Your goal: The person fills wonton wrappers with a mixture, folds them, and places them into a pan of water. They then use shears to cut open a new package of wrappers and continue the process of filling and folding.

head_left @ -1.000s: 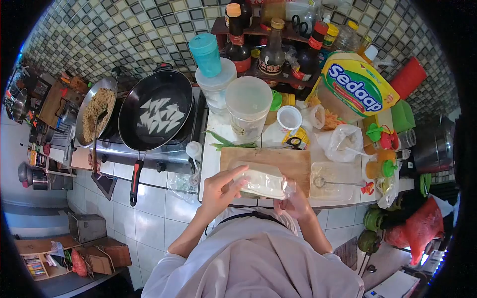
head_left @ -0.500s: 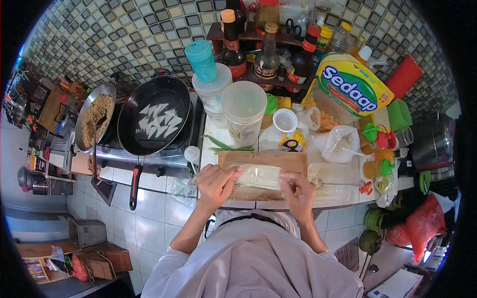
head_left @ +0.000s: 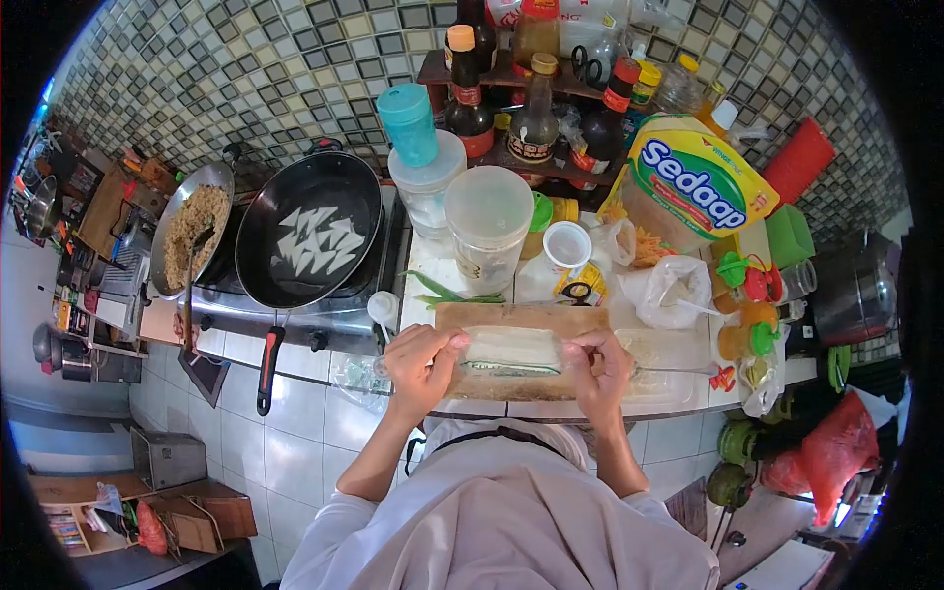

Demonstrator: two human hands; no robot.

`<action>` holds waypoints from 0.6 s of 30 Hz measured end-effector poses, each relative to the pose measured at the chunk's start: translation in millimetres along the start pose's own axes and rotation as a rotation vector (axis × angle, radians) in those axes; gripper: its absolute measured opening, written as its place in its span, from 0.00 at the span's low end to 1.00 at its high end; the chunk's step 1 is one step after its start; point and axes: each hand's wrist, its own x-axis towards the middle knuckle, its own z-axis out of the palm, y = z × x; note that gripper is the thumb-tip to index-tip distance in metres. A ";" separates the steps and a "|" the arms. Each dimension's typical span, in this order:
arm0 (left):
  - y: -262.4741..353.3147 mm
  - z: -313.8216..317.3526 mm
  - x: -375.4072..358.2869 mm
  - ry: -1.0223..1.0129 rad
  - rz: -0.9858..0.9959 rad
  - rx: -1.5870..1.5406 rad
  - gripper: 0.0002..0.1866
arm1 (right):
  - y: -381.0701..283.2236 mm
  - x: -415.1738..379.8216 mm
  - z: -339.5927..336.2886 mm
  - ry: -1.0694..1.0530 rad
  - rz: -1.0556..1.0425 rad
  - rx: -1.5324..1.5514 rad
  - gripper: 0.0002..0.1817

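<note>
A pale, plastic-wrapped block [head_left: 509, 346] lies lengthwise between my hands over the wooden cutting board [head_left: 472, 317]. Along its near side runs a shiny strip with green on it. My left hand [head_left: 423, 362] is closed on the left end, thumb pointing inward. At the other end my right hand [head_left: 600, 372] pinches the wrapping between thumb and fingers. Right of the board is a clear plastic tray [head_left: 664, 390], with a thin metal utensil reaching across it. Green leaves [head_left: 447, 292] lie just behind the board.
A frying pan [head_left: 261, 206] with white triangular pieces sits on the stove, beside a pan of brown crumbly food [head_left: 192, 221]. Behind the board stand a tall clear container [head_left: 490, 226], a white cup [head_left: 566, 245] and a white plastic bag [head_left: 674, 288]. Sauce bottles [head_left: 534, 123] crowd the rack.
The block has rolled, so its near side with the green strip now shows. My right hand has shifted slightly right, and both hands keep hold of the ends.
</note>
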 end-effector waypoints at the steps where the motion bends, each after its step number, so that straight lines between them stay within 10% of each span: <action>1: -2.5 1.7 -0.6 0.003 -0.001 0.001 0.03 | -0.1 2.6 -0.3 -0.016 0.007 -0.033 0.07; 18: 26.4 4.0 22.5 -0.216 0.152 0.213 0.13 | -14.0 25.2 15.2 -0.207 -0.257 -0.168 0.07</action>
